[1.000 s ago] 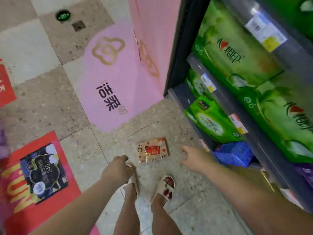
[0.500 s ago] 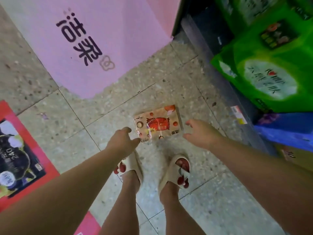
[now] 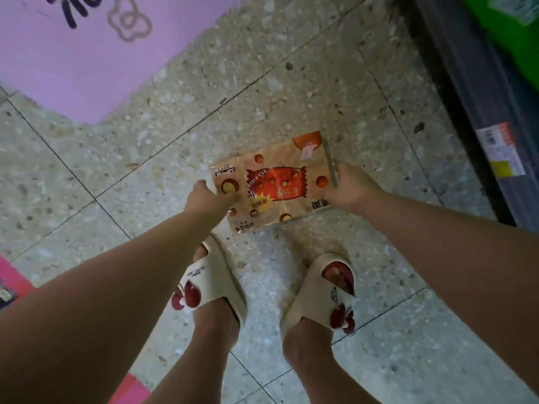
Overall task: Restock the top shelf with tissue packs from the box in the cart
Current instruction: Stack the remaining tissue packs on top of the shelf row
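Tissue pack (image 3: 271,182) lies flat on the floor (image 3: 175,112), just ahead of the sandals (image 3: 215,284); left grip (image 3: 208,199) touches its left end, clasp unclear; right grip (image 3: 351,191) curls round the right end, probably to lift it level.

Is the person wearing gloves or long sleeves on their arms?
No. The left forearm and right forearm are bare, no sleeves in view. The left grip and right grip wear no gloves, and no watch, bracelet or ring shows.
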